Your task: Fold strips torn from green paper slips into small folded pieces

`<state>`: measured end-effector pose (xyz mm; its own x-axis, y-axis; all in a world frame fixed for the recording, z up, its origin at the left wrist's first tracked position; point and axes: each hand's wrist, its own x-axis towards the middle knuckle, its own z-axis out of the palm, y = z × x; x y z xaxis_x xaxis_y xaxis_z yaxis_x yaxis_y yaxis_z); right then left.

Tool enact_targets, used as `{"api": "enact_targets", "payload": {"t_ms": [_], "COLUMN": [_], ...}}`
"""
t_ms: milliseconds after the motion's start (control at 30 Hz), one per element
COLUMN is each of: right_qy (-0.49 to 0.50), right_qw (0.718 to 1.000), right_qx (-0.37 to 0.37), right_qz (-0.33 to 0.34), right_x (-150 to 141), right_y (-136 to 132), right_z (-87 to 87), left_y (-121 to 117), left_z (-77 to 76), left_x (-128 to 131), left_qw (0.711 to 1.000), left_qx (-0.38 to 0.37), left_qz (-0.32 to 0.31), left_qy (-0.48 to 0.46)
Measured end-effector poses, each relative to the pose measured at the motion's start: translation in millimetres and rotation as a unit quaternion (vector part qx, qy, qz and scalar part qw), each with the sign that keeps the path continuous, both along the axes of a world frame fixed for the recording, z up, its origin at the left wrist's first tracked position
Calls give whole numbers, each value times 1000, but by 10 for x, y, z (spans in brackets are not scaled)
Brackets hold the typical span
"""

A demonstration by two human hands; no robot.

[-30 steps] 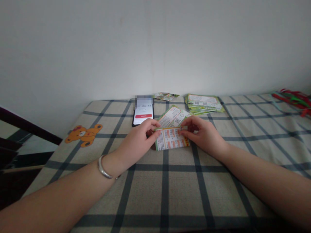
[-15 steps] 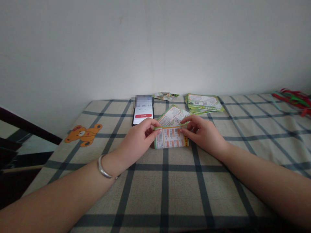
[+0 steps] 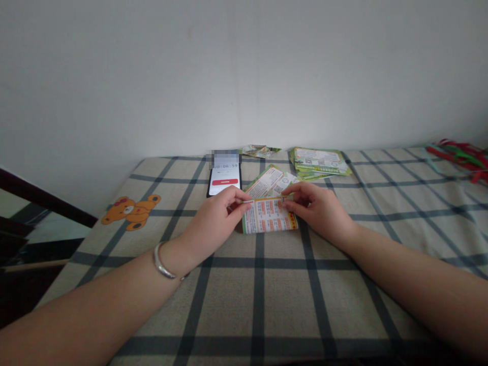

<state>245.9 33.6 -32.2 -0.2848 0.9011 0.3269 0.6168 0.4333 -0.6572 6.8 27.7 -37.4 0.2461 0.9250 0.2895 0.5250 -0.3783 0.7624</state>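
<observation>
A printed leaflet (image 3: 269, 216) with orange and white panels lies folded on the checked cloth (image 3: 267, 284). My left hand (image 3: 215, 218) pinches its top left edge. My right hand (image 3: 318, 208) pinches its top right edge. Both hands are closed on the fold. A second leaflet (image 3: 270, 183) lies flat just behind it. A silver bangle (image 3: 162, 264) sits on my left wrist.
A phone (image 3: 225, 175) with a lit screen rests behind my left hand. A stack of green leaflets (image 3: 319, 161) lies at the back, with a few crumpled ones (image 3: 260, 150) by the wall. Red and green straps (image 3: 459, 155) lie far right. A bear print (image 3: 131, 209) marks the cloth's left side.
The fold at the leaflet's top edge has been pressed a little flatter. Both hands have barely shifted.
</observation>
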Motion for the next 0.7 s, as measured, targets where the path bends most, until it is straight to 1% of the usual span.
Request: {"api": "enact_targets", "payload": {"t_ms": [267,400,467,567,700], "right_qy": [-5,-6,-2,-3,-38], "right_qw": [1000,1000,1000,999,999], "right_qx": [0,-6,-16,-35,-23], "right_qz": [-18,-24,-23,-16,-11], "right_x": [1,4,10,17,12], "right_y": [-6,-3,-3,1,11], "right_z": [18,14,5,-2,17], "left_y": [4,7,9,14,21], "left_z": [-5,29,59,90,88], "left_x": [-3,4,0,-20,-43], "left_qw": [1000,999,997,988,977], "left_qx": [0,8,25,87,119], "left_qz": [-3,1,2,-1,1], "left_qy": [17,39,74,129,175]}}
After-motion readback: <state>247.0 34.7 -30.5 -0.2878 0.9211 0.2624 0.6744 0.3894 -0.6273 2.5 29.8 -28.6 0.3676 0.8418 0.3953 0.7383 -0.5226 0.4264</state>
